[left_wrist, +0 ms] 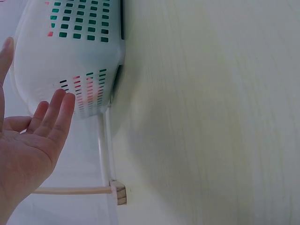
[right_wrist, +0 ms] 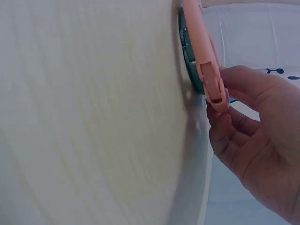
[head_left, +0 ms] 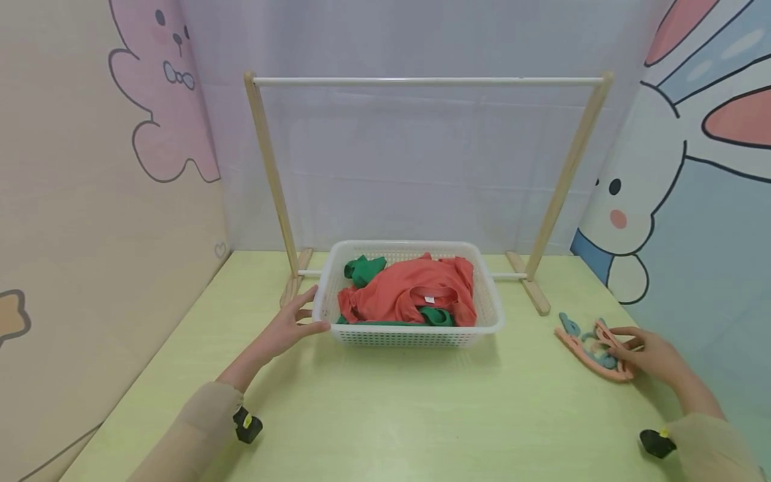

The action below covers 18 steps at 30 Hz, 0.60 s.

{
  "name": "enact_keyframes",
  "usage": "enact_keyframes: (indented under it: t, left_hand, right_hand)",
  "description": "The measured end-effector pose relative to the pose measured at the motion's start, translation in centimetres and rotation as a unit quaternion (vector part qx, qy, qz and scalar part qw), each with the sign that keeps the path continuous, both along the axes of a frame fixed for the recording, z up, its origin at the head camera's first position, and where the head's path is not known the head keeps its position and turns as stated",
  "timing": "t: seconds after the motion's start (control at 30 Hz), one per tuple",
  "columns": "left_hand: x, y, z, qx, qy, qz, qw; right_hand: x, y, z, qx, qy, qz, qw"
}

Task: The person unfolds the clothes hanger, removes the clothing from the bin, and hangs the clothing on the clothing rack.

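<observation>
A white plastic basket (head_left: pixel 400 338) stands mid-table with a red garment (head_left: pixel 397 288) and green cloth (head_left: pixel 364 271) inside. At its left end is my left hand (head_left: pixel 292 325), fingers spread beside the wall. In the left wrist view the fingers of the left hand (left_wrist: pixel 35 140) are nearly straight; whether they touch the basket (left_wrist: pixel 42 61) I cannot tell. On the right, my right hand (head_left: pixel 647 355) pinches a pink folding clothes hanger (head_left: pixel 593 360) between thumb and fingers. A blue-green hanger (head_left: pixel 569 325) lies under it, also seen in the right wrist view.
Behind the basket rises a wooden rack (head_left: pixel 566 181) with a white top rod (head_left: pixel 421 82) and feet on both sides. Its lower rod (head_left: pixel 508 276) passes behind the basket. Cartoon-printed walls flank the pale green table (head_left: pixel 391 415) on the left and right.
</observation>
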State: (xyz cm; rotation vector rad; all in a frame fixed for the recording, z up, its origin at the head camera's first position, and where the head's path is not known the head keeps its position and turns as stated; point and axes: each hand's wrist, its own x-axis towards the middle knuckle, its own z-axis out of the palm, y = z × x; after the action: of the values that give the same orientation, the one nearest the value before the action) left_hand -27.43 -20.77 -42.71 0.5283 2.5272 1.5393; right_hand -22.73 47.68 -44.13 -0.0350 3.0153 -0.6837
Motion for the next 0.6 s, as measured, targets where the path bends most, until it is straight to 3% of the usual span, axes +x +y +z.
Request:
enact_keyframes:
  t: [0.3,0.6]
  left_hand:
    - [0.1,0.0,-0.1,0.002,0.000,0.002,1.0000]
    - [-0.1,0.0,-0.2,0.003,0.001,0.002,1.0000]
  right_hand:
    - [0.4,-1.3,1.3,-0.074,0.000,0.020,0.9971]
    - [-0.5,-3.3,2.6,-0.082,0.031,0.068,0.9938]
